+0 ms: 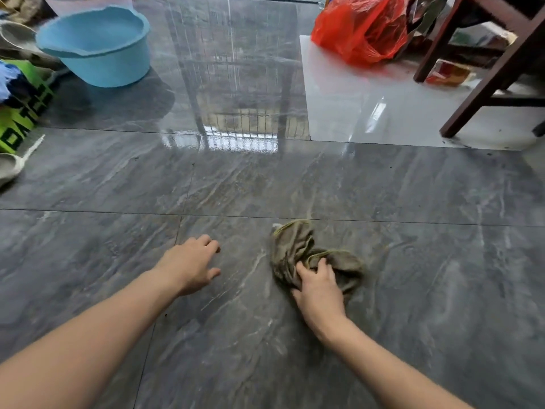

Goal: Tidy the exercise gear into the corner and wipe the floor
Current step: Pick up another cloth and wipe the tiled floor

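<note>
A crumpled grey-green rag (298, 246) lies on the glossy dark grey tiled floor (265, 184), right of centre. My right hand (320, 293) presses on the near end of the rag, fingers gripping its folds. My left hand (191, 264) rests to the left of the rag, fingers spread and curled on the bare tile, holding nothing. A green bag with black lettering (20, 113) sits at the left edge with blue fabric on top.
A light blue plastic basin (97, 48) stands at the back left. A red plastic bag (362, 28) lies at the back right on a white tile. Dark wooden chair legs (486, 84) rise at the far right. A pale slipper (8, 169) lies at the left edge.
</note>
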A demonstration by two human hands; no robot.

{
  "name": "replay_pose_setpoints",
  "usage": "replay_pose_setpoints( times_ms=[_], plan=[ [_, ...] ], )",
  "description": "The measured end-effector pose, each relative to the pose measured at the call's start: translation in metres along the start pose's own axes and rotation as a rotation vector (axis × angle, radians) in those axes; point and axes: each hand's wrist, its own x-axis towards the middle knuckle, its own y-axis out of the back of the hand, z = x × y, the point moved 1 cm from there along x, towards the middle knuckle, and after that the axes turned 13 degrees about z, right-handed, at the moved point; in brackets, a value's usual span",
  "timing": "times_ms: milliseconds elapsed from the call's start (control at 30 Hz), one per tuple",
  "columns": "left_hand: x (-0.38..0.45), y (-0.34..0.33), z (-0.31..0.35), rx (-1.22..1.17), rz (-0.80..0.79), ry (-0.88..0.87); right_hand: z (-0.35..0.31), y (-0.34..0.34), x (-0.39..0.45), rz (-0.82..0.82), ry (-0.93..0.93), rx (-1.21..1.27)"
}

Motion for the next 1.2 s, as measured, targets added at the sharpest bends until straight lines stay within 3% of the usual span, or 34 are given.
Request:
replay_pose_setpoints(
  times_ms=[167,300,633,800,1033,1200],
  plan=[
    [-0.005,0.001,0.019,-0.007,0.075,-0.024,-0.064,-0.008,-0.046,-0.204,0.306,0.037],
    [-0.019,-0.012,0.011,-0.047,0.071,0.020,-0.059,0.007,-0.036,-0.104,0.348,0.024],
    [-0.052,-0.046,-0.010,0.023,0.063,0.195,-0.012,0.087,0.010,-0.053,-0.258,0.875],
    [-0.063,-0.036,-0.023,0.060,0.087,0.159,0.006,0.107,0.021,-0.008,-0.162,0.762],
    [-0.073,0.054,-0.088,-0.221,0.082,0.117,0.007,0.175,0.041,0.126,0.187,0.611],
    [-0.081,0.117,-0.128,-0.399,0.252,0.143,0.009,0.220,0.051,0.239,0.285,0.551]
  ],
)
